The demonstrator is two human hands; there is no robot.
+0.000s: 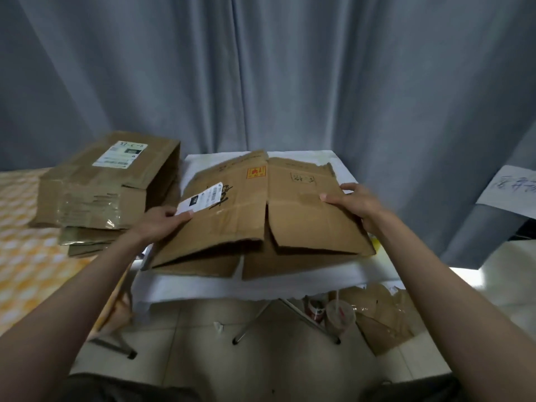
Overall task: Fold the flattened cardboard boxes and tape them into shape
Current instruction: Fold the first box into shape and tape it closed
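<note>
The flat cardboard box [261, 210] sits over the white worktop [261, 285], its near flaps a little open. The left hand [161, 224] holds its left edge, thumb on top. The right hand [352, 203] holds the right edge. Both arms reach forward. More flat boxes [101, 184] are piled to the left.

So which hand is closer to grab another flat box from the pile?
Probably the left hand: it grips the flattened box on the side right beside the pile, while the right hand holds the far edge.
</note>
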